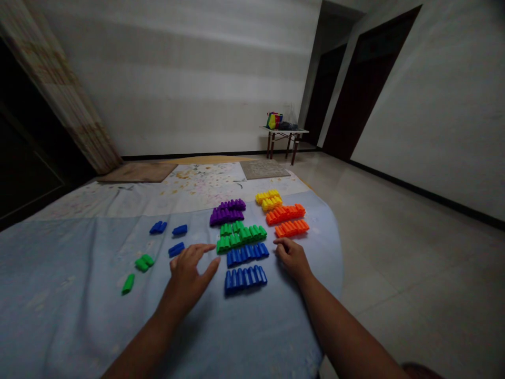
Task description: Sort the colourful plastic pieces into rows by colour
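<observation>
A blue sheet (79, 295) is spread over the floor, and coloured plastic pieces are laid on it in sorted rows. The green rows (240, 236) serve as the landmark. Just nearer than them lie two blue rows (245, 266); beyond them sits a purple cluster (227, 211); to their right are two orange rows (288, 220), with a yellow group (269, 199) farther back. Well to the left of the green rows, loose blue pieces (169, 235) and loose green pieces (138, 271) are scattered.

The left hand (189, 276) is held empty with its fingers spread, hovering just left of the blue rows. The right hand (291, 258) is loosely curled and empty, its fingertips resting on the sheet just below the nearer orange row; nothing is gripped by either.

It is judged that the rows could easily be disturbed: the sheet is soft, so a dragged wrist or tugged fabric would scatter the neighbouring pieces.
</observation>
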The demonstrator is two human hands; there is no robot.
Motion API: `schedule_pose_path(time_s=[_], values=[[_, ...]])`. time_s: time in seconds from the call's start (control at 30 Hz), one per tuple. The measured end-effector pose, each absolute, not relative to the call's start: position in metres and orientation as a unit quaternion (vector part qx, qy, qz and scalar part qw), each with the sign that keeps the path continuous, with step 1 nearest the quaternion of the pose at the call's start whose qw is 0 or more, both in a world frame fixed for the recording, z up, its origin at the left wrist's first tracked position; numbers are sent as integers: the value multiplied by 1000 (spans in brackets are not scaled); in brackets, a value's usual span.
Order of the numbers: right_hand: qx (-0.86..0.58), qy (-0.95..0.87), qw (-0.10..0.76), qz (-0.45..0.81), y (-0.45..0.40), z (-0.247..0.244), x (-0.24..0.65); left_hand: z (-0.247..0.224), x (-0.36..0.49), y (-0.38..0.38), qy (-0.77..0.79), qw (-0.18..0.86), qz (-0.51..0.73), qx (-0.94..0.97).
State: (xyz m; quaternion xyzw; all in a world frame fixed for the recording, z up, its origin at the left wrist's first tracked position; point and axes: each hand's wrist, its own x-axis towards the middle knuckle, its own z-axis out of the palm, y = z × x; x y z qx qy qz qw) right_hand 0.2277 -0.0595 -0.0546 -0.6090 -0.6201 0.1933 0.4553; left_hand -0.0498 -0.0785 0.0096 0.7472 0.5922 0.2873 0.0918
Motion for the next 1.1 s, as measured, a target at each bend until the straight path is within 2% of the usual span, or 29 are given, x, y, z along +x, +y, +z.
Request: schedule_pose_path(time_s=[0.1,0.37,0.47,0.63,0.93,1.1], values=[[-611,-619,452,197,-60,-56,228,13,-90,-68,650,77,293,696],[-618,-629,438,174,-60,-56,229,-9,-179,-65,810,-7,193,554],[-619,-634,435,161,-59,-56,229,-22,-196,-66,836,-8,155,526],[-624,-638,426,146,-59,-58,229,-35,-203,-67,831,26,132,539],[-636,-639,411,133,-59,-58,228,-29,-190,-78,819,-50,149,553],[-639,-634,409,145,-61,-56,228,-33,-199,-77,784,11,132,607]])
